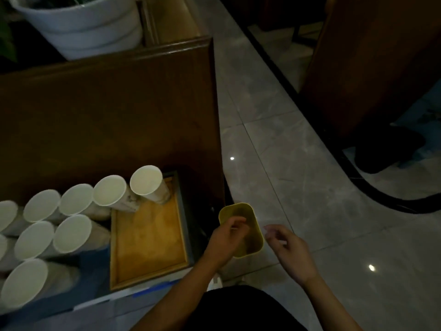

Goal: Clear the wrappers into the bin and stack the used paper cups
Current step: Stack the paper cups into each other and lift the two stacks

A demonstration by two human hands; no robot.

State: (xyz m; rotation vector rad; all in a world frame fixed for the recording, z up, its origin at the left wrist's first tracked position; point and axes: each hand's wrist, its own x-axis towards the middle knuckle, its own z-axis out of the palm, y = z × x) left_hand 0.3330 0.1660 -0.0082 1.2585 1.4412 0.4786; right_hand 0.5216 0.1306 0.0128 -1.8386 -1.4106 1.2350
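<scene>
Both hands hang over a small yellow bin [250,212] that stands on the grey tiled floor [298,163], just beside the corner of the table. The left hand [226,240] is over the bin's near-left rim with its fingers curled loosely together; the dim, blurred view does not settle whether anything is pinched between them. The right hand [290,250] hovers just to the right of the bin, fingers spread and slack, with nothing in it. The bin is rectangular with rounded corners, its mouth facing up and its long axis running away from the person; its inside is too dark to tell what it contains. To the left of the left hand lies a shallow wooden tray [148,237], bare over most of its floor, its long side running away from the person. One paper cup [146,179] stands on the tray's far end, and another seems to rest on its far-left corner. More paper cups [71,232] cluster further left, all upright, mouths open upward, apparently holding nothing, none stacked.
</scene>
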